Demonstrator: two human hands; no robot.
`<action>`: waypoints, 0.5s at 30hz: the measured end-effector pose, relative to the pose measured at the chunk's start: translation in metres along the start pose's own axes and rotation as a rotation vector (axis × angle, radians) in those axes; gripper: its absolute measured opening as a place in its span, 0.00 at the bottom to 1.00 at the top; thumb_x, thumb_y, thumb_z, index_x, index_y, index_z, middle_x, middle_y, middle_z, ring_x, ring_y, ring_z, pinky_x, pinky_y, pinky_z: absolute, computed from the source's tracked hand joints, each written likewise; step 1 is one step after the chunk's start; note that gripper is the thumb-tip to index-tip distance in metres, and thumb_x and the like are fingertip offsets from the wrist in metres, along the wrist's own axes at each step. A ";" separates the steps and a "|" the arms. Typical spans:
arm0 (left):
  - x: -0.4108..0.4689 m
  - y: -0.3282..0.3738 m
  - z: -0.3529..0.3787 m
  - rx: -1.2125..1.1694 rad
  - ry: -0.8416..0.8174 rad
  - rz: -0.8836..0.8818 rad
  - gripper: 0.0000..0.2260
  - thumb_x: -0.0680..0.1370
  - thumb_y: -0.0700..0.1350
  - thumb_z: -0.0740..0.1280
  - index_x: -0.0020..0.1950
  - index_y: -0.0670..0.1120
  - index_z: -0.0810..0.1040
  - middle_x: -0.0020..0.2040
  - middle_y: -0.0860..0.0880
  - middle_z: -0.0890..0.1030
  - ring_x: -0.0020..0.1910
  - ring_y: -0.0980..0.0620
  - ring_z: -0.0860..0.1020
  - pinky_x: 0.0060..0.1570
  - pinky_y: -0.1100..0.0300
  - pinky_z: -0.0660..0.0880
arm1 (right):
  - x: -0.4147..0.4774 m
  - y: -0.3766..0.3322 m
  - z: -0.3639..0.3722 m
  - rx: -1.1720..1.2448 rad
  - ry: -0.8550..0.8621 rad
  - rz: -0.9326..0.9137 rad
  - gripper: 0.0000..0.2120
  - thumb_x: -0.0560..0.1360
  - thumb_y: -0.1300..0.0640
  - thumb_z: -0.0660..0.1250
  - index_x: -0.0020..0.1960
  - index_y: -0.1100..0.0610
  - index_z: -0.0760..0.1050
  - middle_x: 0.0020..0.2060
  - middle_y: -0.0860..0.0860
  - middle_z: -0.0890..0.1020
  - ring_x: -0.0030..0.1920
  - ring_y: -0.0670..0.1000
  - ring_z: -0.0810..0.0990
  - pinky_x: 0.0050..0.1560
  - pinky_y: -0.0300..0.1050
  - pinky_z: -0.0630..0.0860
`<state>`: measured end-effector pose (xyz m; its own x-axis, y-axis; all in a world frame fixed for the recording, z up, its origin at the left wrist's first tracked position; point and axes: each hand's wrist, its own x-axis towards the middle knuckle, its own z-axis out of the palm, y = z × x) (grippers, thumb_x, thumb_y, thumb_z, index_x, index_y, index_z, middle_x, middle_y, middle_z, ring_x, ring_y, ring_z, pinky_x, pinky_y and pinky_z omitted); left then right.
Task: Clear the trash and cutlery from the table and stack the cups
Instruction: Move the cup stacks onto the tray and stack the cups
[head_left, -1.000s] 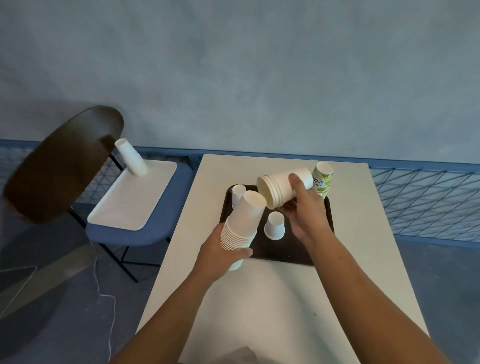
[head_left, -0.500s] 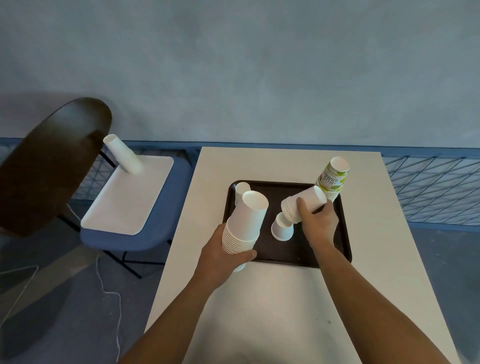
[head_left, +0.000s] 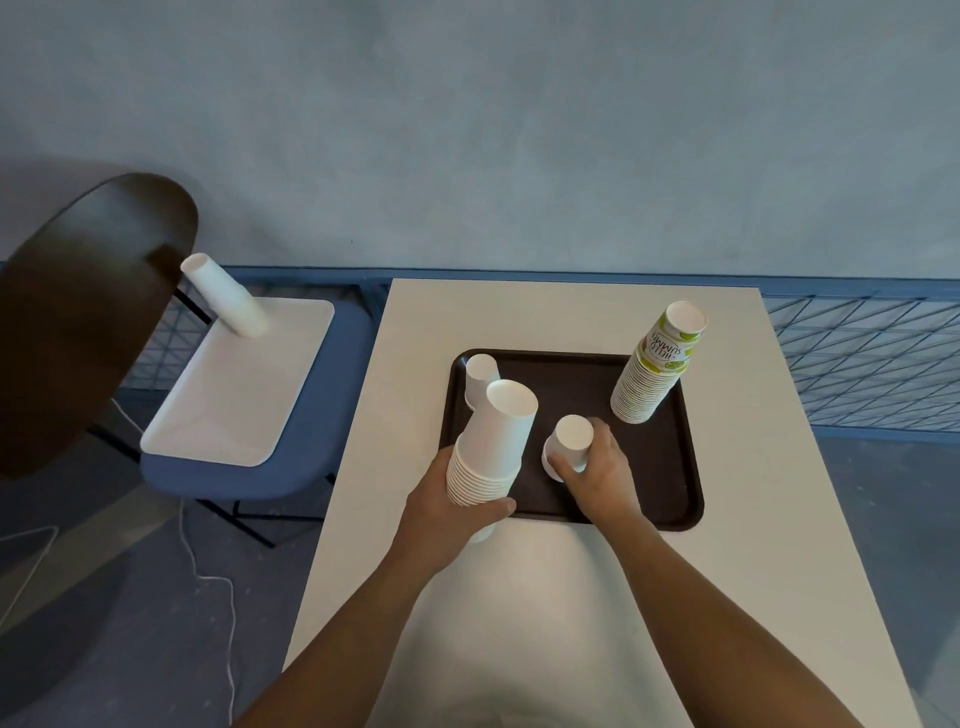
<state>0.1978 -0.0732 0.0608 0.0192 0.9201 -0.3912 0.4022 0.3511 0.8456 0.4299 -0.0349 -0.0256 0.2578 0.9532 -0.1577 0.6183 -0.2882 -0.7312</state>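
Left hand (head_left: 452, 512) wraps around the lower rims of a tall stack of white cups (head_left: 493, 441), thumb across the front. The stack tilts away over the near left edge of the brown tray (head_left: 670, 478). Right hand (head_left: 602, 473) curls round a small upturned white cup (head_left: 569, 447) in the middle of the tray, just beside that stack.

And here is the danger: the tall stack is gripped only near its base, and it leans. A jolt as the small cup comes across could loosen the upper cups, or tip them onto the table (head_left: 545, 597). The small cup looks narrower than the big stack's cups, so it may sit loose and roll off if capped on top. Squeeze thin paper too hard and it crumples.

A second small cup (head_left: 480, 371) stands right behind the tall stack, easy to knock with a careless swing. The printed stack (head_left: 652, 379) at the tray's far right corner stands clear of both hands.

Writing? The top cup of that printed stack reads "HELLO SUMMER", with green fruit artwork around it. Every other cup looks plain white.
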 end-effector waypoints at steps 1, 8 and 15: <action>0.000 0.000 0.001 -0.001 -0.001 -0.004 0.36 0.66 0.53 0.84 0.69 0.61 0.72 0.58 0.63 0.81 0.57 0.57 0.80 0.48 0.65 0.76 | 0.000 0.001 0.000 0.002 -0.027 0.002 0.35 0.73 0.45 0.76 0.72 0.54 0.64 0.65 0.53 0.75 0.64 0.56 0.75 0.62 0.53 0.76; -0.003 0.000 0.008 -0.011 0.003 0.005 0.37 0.66 0.53 0.84 0.71 0.59 0.71 0.60 0.60 0.81 0.58 0.53 0.80 0.52 0.60 0.78 | -0.013 -0.013 -0.021 0.033 -0.001 -0.026 0.40 0.76 0.49 0.72 0.81 0.54 0.56 0.77 0.53 0.65 0.76 0.56 0.64 0.72 0.53 0.66; -0.008 0.006 0.014 -0.029 -0.006 0.030 0.35 0.65 0.53 0.84 0.69 0.59 0.73 0.58 0.60 0.82 0.56 0.55 0.82 0.53 0.57 0.79 | -0.045 -0.088 -0.065 0.387 -0.119 -0.252 0.31 0.71 0.53 0.64 0.74 0.50 0.68 0.59 0.46 0.78 0.55 0.46 0.77 0.52 0.33 0.74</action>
<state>0.2129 -0.0809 0.0641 0.0366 0.9292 -0.3677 0.3749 0.3283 0.8670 0.4125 -0.0584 0.0889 0.0347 0.9994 -0.0017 0.3225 -0.0128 -0.9465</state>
